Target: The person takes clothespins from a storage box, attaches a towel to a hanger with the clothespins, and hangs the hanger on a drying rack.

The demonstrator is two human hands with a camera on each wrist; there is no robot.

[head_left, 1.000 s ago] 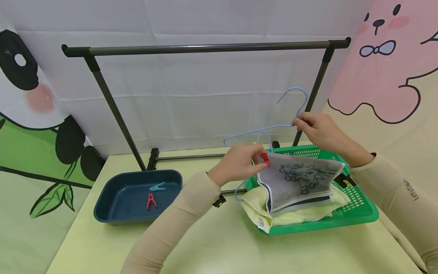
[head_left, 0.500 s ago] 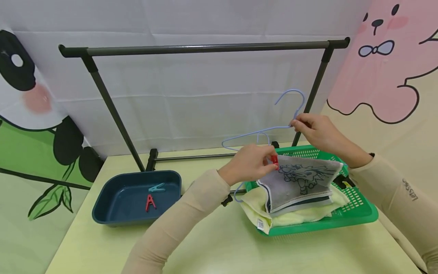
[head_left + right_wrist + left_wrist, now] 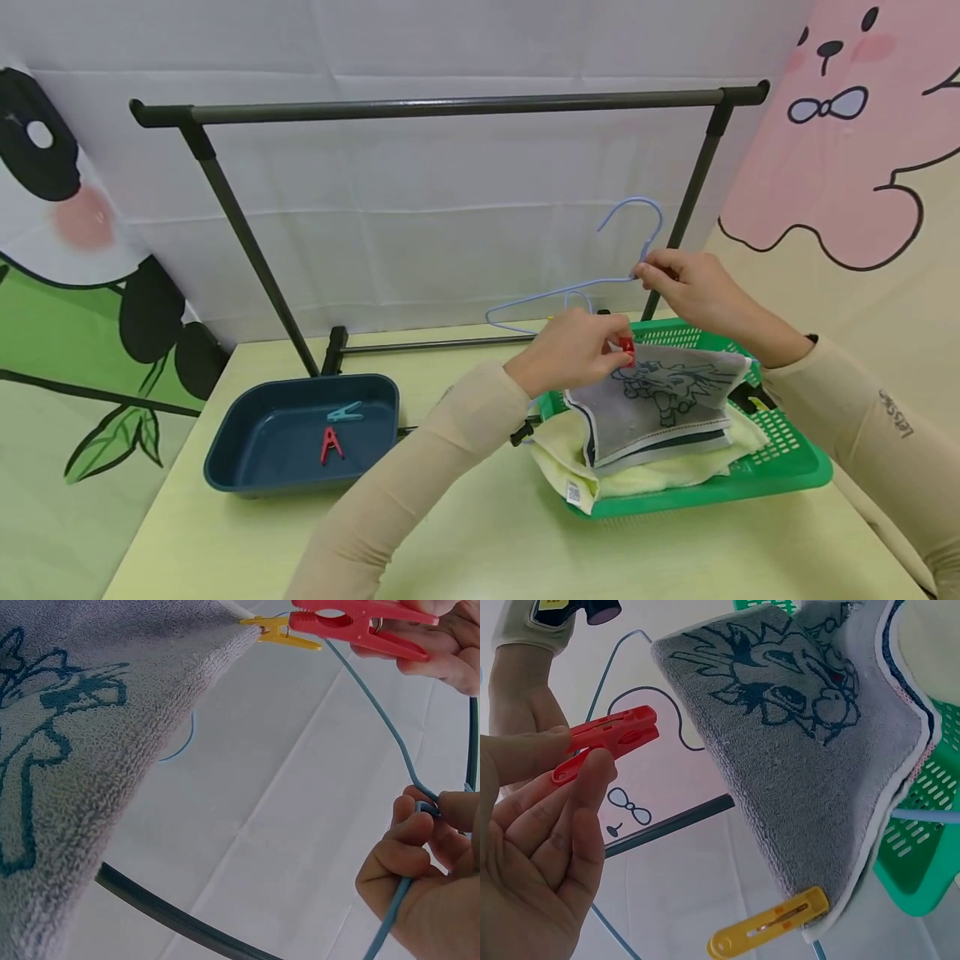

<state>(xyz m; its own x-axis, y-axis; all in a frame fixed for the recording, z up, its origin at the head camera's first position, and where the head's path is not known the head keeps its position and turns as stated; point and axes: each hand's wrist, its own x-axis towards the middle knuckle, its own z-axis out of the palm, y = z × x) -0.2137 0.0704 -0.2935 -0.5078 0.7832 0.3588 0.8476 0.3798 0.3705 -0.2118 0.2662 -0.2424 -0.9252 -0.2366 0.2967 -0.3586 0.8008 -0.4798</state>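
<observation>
My left hand [image 3: 566, 354] pinches a red clothespin [image 3: 622, 735] between thumb and fingers, just above the top edge of a grey towel [image 3: 637, 425]. The towel has a dark blue cartoon drawing. A yellow clothespin [image 3: 772, 922] clips one of its top corners; in the left wrist view the red clothespin is apart from the cloth. My right hand [image 3: 693, 287] grips a blue hanger [image 3: 558, 292] at the base of its hook, holding it tilted above the towel. In the head view my left hand hides part of the towel's upper edge.
A green perforated basket [image 3: 795, 467] holds a pale yellow cloth [image 3: 562, 442] under the towel. Another blue hanger hook shows behind my left hand. A dark blue tub [image 3: 247, 433] with red and teal clothespins [image 3: 345, 412] stands left. A dark rack [image 3: 450, 107] spans the back.
My left hand has moved right along the towel's upper edge with the red clothespin. My right hand and the hanger have shifted slightly left and down.
</observation>
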